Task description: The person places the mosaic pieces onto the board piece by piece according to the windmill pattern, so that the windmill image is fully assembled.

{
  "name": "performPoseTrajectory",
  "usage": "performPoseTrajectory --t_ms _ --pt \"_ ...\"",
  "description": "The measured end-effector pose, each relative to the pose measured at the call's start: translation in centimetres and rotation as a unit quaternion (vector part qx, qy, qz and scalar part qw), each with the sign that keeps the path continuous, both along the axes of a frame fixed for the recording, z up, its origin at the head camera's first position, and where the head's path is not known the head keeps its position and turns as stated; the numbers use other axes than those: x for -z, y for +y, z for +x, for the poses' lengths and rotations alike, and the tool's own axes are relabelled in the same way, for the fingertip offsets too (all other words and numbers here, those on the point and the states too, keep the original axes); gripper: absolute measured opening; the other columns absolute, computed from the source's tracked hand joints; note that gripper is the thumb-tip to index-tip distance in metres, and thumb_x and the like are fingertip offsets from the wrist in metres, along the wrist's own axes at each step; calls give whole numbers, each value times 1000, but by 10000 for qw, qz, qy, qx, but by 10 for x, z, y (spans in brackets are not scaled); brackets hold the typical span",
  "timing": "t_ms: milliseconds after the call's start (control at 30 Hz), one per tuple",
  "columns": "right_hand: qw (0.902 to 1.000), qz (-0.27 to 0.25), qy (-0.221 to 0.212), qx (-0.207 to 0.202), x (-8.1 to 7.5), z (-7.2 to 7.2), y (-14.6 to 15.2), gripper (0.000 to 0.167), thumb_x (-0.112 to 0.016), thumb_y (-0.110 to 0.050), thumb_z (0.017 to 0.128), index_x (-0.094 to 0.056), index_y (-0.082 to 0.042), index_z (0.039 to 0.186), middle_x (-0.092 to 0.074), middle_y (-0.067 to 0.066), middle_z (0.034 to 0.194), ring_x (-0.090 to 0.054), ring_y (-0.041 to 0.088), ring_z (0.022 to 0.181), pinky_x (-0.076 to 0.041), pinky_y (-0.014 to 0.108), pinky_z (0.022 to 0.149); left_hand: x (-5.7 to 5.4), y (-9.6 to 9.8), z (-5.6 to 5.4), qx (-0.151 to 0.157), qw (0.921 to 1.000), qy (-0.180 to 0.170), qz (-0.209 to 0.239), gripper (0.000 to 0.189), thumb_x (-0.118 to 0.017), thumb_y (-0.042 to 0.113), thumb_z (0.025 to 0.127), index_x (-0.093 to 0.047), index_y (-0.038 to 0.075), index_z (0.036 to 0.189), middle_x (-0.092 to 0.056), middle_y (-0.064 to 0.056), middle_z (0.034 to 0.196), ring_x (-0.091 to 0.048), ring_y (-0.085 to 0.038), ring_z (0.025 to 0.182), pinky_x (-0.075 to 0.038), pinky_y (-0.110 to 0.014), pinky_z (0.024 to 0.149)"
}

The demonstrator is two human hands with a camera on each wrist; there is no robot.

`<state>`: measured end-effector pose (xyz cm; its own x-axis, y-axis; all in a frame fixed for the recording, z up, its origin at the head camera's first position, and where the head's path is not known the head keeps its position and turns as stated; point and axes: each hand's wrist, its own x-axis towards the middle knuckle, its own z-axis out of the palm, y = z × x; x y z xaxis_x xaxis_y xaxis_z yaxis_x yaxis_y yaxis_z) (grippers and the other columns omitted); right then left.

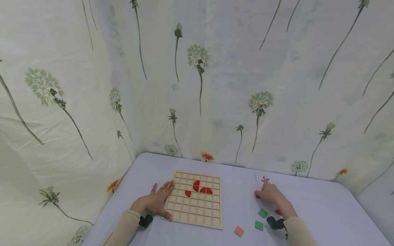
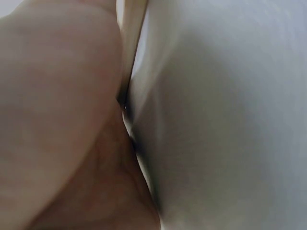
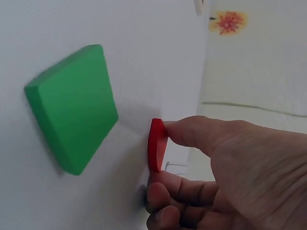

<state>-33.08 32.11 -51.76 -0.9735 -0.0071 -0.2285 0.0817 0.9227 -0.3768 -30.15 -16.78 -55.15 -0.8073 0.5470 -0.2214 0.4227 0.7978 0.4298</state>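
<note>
Spread over the left edge of a wooden grid board, my left hand has its fingertips at the far corner side and its thumb on the near corner. Several red quarter-circle tiles sit in the board's squares. Well to the right, my right hand pinches a red tile between thumb and fingers, just over the table. That tile shows edge-on in the right wrist view, with a curved side. A small card with a grid and red pattern lies beyond the hand, partly covered by it.
Two green square tiles and an orange square tile lie on the white table near my right forearm. Another red piece is partly hidden under the wrist. A flowered cloth hangs behind the table.
</note>
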Motion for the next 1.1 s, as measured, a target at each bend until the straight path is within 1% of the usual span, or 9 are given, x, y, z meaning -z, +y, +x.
performPoseTrajectory --t_ms 233,367,467,533,600,700,800,933,1100 --pt "9999 -20 23 107 6 0 -1 39 -62 -31 91 -56 7 97 -48 9 73 -48 21 68 -37 30 59 -2 0 0 -17 10000 -13 -34 134 -75 69 64 2 10 156 7 -8 164 7 -31 151 11 -65 113" --pt "9998 -74 59 156 5 1 1 49 -61 -41 92 -57 7 99 -48 8 74 -48 21 71 -37 31 59 -4 0 2 6 10000 -19 -33 133 -76 68 64 1 9 156 7 -9 164 7 -31 151 11 -66 113" --pt "9992 -211 226 240 3 3 4 55 -61 -50 90 -57 4 98 -49 8 74 -47 21 71 -36 31 58 -5 1 2 13 10000 -18 -37 133 -76 68 65 2 9 156 7 -8 164 7 -31 151 11 -66 113" --pt "9979 -400 443 265 1 4 6 55 -64 -52 88 -56 1 96 -50 8 75 -47 20 71 -36 30 57 -4 1 2 10 10000 -8 -23 133 -76 68 65 2 10 156 7 -8 164 6 -31 151 11 -66 113" --pt "9953 -657 667 265 -1 6 7 55 -69 -49 85 -56 2 99 -54 10 79 -48 21 73 -39 29 58 -3 1 2 0 10000 2 -34 133 -75 69 65 2 10 156 7 -8 164 7 -30 151 11 -65 113" --pt "9914 -960 860 212 -2 7 8 59 -74 -43 82 -55 5 108 -60 15 94 -52 22 81 -48 32 64 -3 1 0 -36 10000 10 -39 134 -76 69 64 2 10 156 7 -8 164 6 -31 151 10 -65 113" --pt "9903 -1125 792 194 1 7 10 58 -77 -37 81 -54 5 114 -61 18 106 -55 24 88 -51 35 73 -3 1 0 -55 10000 12 -81 134 -76 69 63 2 10 156 7 -9 164 6 -31 151 10 -65 114" --pt "9922 -1039 672 157 8 9 10 50 -77 -30 80 -56 3 111 -62 14 101 -55 21 85 -50 34 72 -4 2 1 -35 9999 -7 -117 134 -76 69 63 2 9 156 6 -9 164 6 -31 151 10 -65 113" --pt "9942 -876 600 188 13 13 8 41 -77 -23 80 -58 4 105 -62 10 92 -54 20 80 -49 33 70 -1 2 0 -36 9999 -43 -103 135 -75 70 63 2 10 156 7 -9 164 6 -30 151 11 -65 113"
